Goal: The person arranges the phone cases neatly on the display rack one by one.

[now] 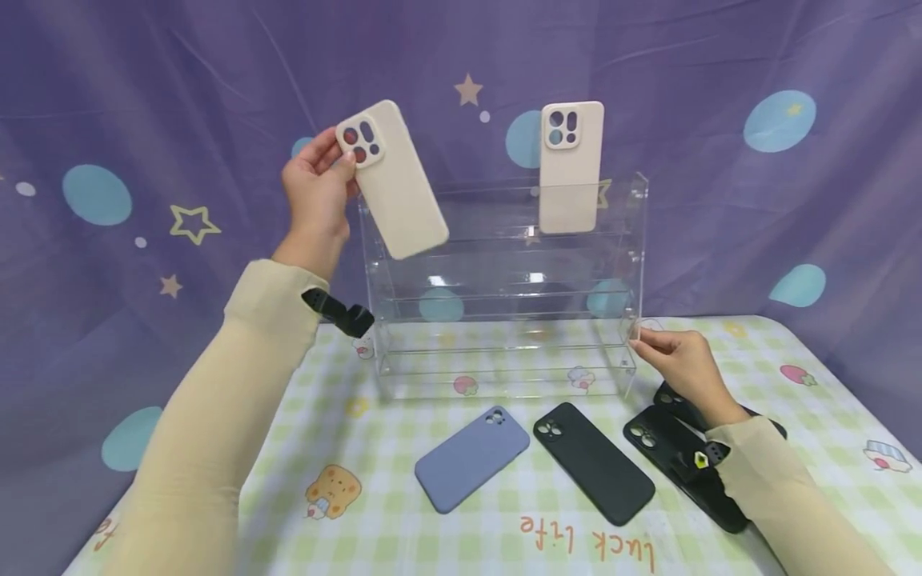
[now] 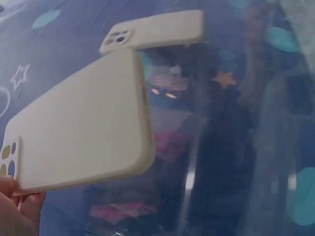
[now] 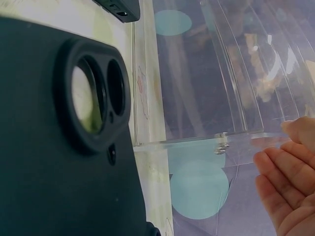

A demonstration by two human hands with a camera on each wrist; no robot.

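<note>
My left hand (image 1: 317, 184) pinches a cream phone case (image 1: 399, 188) by its camera-hole end, thumb in front and fingers behind. The case tilts, its lower end overlapping the upper left of a clear acrylic display stand (image 1: 504, 348) in the head view. With thumb and fingers, my right hand (image 1: 680, 364) grips the edge of the stand's right side panel, low down. A second cream phone case (image 1: 571, 172) stands upright on the top tier, toward the right. In the left wrist view, the held case (image 2: 83, 128) appears large in front of the other one (image 2: 162, 29).
In front of the stand lie a blue-grey phone case (image 1: 471, 460) and a dark green one (image 1: 594, 464). Black cases (image 1: 659, 440) lie partly under my right wrist. A checked cloth (image 1: 382, 528) covers the table; a purple curtain (image 1: 216, 80) hangs behind.
</note>
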